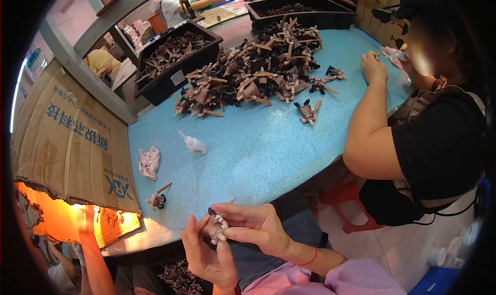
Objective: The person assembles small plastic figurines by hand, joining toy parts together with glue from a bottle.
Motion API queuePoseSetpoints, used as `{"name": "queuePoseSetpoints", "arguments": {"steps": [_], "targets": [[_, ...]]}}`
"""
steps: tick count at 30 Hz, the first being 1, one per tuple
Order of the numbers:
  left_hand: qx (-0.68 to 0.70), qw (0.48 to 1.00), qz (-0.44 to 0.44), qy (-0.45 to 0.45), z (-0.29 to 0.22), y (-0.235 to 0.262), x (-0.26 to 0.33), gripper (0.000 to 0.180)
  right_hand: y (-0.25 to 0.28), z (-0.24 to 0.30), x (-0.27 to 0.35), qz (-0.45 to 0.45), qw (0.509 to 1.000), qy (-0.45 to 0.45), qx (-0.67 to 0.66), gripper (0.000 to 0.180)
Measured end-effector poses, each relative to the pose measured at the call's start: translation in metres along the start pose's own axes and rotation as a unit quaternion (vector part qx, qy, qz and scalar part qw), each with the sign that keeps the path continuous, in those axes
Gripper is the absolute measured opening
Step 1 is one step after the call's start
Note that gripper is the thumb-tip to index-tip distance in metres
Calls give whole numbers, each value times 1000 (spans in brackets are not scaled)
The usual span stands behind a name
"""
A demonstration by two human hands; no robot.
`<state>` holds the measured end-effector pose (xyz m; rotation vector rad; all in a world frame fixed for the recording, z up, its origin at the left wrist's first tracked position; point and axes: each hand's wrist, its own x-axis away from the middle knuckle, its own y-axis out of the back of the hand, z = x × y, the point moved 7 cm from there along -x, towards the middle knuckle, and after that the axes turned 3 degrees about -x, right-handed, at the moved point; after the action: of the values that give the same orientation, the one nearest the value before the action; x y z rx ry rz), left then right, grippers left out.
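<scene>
A small grey-brown toy figurine (pixel 214 229) with pale and black parts is held over the table's near edge. My left hand (pixel 213 261) grips its lower left side between thumb and fingers. My right hand (pixel 261 232) pinches it from the right, thumb on the front and index finger along the top. Nearest to my hands on the tabletop lies another figurine (pixel 156 201) with a brown stick-like part. Farther off are a white squeeze bottle (pixel 194 144) with a thin nozzle, lying tilted, and a crumpled pink cloth (pixel 149 162).
A large heap of figurines (pixel 256 70) covers the far part of the blue table (pixel 248 155). Behind it stand black bins (pixel 219 38). A cardboard sheet (pixel 72 135) borders the left, beside an orange glow. A co-worker (pixel 434 155) sits at right. Small parts (pixel 181 278) lie below the table edge.
</scene>
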<state>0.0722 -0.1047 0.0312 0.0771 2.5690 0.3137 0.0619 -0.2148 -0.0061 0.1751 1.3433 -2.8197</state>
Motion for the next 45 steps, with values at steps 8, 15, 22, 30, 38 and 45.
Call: {"name": "queuePoseSetpoints", "arguments": {"steps": [8,15,22,30,38,45], "targets": [[2,1000,2,-25,-5,2,-2,57,-3,0,0,3,1000,14,6,44],[2,1000,-4,-21,-4,4,0,57,-5,0,3,-3,1000,11,8,43],[18,999,-14,-25,-1,5,-3,55,-6,4,-3,14,999,40,-3,43],[232,969,28,84,12,3,-15,54,-5,13,-9,-11,974,118,194,58],[587,711,80,380,39,-13,5,42,-5,31,-5,-49,892,189,407,77],[650,628,98,416,40,-16,11,37,-45,45,-5,11,735,284,616,39]]}}
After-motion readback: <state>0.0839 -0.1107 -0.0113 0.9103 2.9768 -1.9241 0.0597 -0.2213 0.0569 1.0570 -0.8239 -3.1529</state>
